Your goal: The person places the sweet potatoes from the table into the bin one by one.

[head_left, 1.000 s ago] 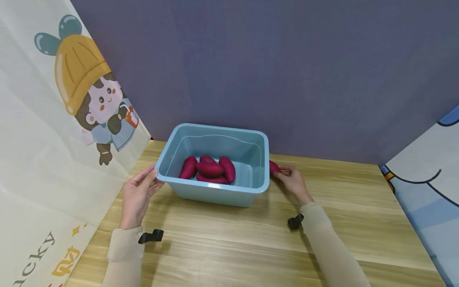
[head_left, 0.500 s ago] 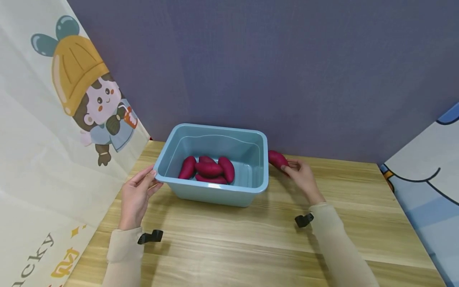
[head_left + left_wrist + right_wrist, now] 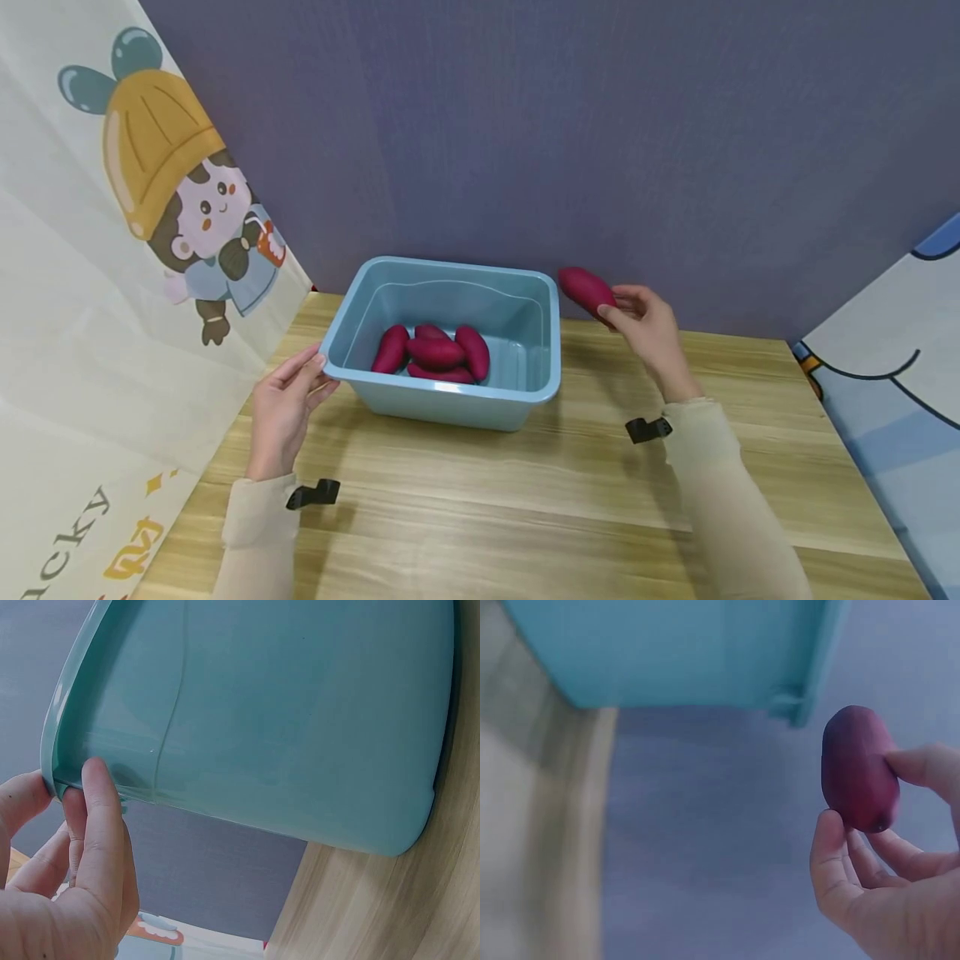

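A light blue plastic bin (image 3: 450,410) stands on the wooden table, with several dark red sweet potatoes (image 3: 437,353) lying in its left half. My left hand (image 3: 283,412) pinches the bin's rim at the left front corner; in the left wrist view the thumb and fingers (image 3: 101,825) meet on either side of that rim. Raised above the table to the right of the bin, my right hand (image 3: 651,333) holds another sweet potato (image 3: 587,290) between thumb and fingertips. In the right wrist view this sweet potato (image 3: 859,769) hangs apart from the bin wall (image 3: 667,652).
A purple-grey partition (image 3: 570,133) rises right behind the bin. The wood-grain table (image 3: 480,508) extends in front and to the right. A white cartoon-print curtain (image 3: 82,333) borders the left side, and another printed sheet (image 3: 900,417) borders the right.
My right hand has lifted the sweet potato from the table beside the bin, moving up and slightly right. The left hand and the bin have stayed in place.
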Tool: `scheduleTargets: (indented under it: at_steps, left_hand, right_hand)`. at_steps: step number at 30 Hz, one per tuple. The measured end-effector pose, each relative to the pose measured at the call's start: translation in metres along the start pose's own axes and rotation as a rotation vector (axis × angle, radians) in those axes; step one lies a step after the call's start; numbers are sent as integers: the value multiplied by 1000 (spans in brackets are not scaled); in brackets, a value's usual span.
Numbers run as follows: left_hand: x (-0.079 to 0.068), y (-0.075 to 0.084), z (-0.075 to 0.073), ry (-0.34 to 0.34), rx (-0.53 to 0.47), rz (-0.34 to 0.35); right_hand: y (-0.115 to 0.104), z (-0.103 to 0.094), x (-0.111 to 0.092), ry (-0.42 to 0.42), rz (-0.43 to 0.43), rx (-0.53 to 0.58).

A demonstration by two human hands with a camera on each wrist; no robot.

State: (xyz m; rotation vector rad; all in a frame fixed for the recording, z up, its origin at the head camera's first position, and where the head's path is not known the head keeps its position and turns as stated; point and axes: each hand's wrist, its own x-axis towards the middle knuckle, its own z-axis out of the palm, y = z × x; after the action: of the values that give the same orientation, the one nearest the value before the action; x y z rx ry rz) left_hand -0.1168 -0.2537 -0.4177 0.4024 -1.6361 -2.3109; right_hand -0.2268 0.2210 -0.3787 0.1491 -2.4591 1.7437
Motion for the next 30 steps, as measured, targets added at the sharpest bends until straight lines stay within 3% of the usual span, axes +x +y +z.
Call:
scheduleTargets:
  at_steps: [8, 19, 24, 30]
  left_hand:
    - [0, 1, -1, -8, 1, -5]
    - [0, 2, -1, -10, 12, -13]
    - [0, 3, -2, -12, 9, -9]
    - [1, 2, -2, -11, 15, -7]
  right_hand:
    - [-55, 16, 21, -65, -110, -224]
    - [-120, 73, 43, -185, -222, -269]
    - [-130, 105, 47, -277, -243, -259]
    - [-121, 139, 53, -371, -254, -277]
